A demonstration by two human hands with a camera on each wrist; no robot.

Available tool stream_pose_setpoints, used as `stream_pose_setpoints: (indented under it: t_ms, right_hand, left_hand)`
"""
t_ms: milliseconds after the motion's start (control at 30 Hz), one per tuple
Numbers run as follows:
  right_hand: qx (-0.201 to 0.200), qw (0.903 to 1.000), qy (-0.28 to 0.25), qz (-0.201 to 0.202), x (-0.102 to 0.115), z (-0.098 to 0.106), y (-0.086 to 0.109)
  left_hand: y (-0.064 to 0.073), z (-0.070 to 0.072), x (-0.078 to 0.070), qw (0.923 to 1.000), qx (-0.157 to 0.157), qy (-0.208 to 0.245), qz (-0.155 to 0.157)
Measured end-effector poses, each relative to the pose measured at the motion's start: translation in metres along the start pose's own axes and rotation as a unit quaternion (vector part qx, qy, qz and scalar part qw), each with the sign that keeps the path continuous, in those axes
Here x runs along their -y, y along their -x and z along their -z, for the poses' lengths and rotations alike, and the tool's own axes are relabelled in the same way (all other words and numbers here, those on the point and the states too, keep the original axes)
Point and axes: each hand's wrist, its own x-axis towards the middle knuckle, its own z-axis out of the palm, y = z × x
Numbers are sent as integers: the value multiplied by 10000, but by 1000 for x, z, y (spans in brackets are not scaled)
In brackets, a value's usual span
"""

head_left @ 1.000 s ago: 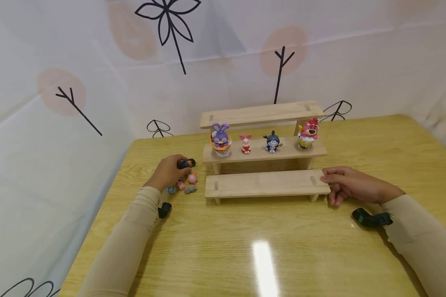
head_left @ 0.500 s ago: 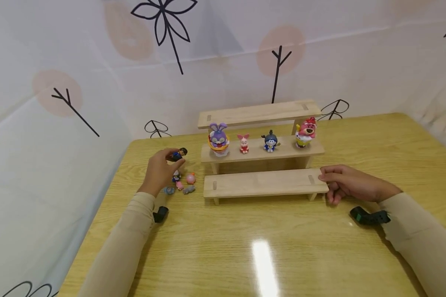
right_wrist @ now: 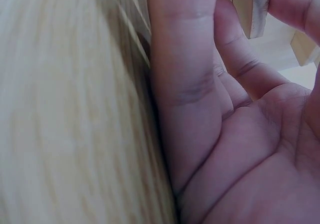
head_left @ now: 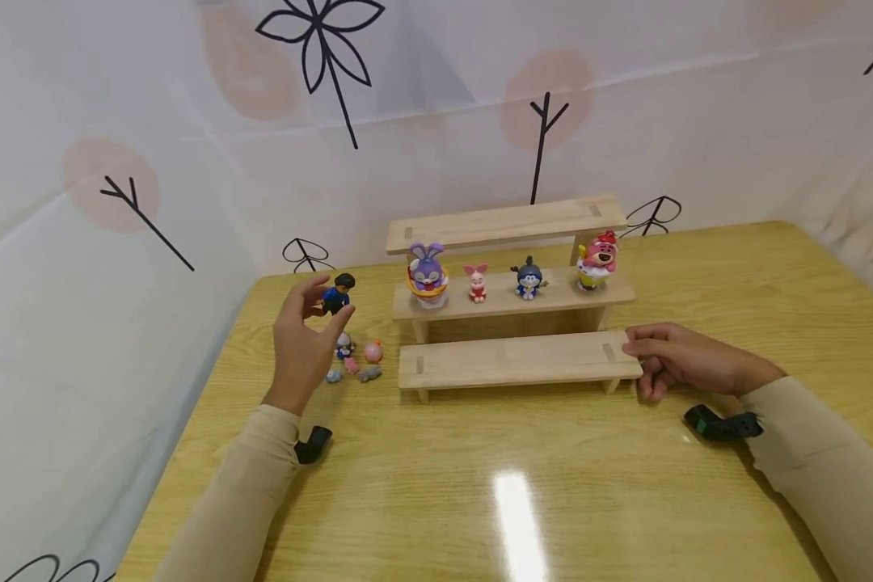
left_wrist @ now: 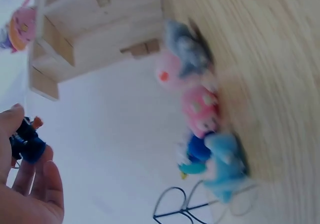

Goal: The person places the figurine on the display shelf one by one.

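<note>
My left hand (head_left: 298, 352) pinches a small figurine (head_left: 337, 296) with black hair and a blue top, raised at the left of the wooden shelf. In the left wrist view the figurine (left_wrist: 29, 143) is dark and partly covered by the fingers. Below that hand several small toys lie grouped on the table: a round pink one (head_left: 373, 351), a grey one (head_left: 369, 373), a small pink one (head_left: 352, 365), a light blue one (head_left: 333, 376) and a blue-and-white one (head_left: 344, 346). My right hand (head_left: 687, 360) grips the right end of the tiered wooden shelf's lowest board (head_left: 516, 358).
On the middle board (head_left: 498, 304) sit a purple rabbit (head_left: 428, 279), a pink piglet (head_left: 477, 283), a dark blue-haired figure (head_left: 528, 280) and a pink bear (head_left: 598, 260). The top board (head_left: 505, 224) stands near a patterned white cloth (head_left: 436, 162) behind the table (head_left: 422, 485).
My left hand has lifted the black-haired figurine off the toy group, moving up and left and tilting it upright. My right hand stays on the shelf's end.
</note>
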Motion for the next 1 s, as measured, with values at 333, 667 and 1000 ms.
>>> stream_pose_setpoints:
  t_ms: [333,667,1000]
  right_hand:
    - [-38,10000,11,-54,1,-1,-1]
    - [-65,10000,44,-34,1,-3,-1]
    - [-107,9999,68,-68,1,-5,-1]
  left_hand:
    - [14,-7,-36,9911,-217,838,-1009]
    - [28,-26,-75,9813,172,1050,-1604]
    - [33,-58,-100,9708,908,1790,-1311]
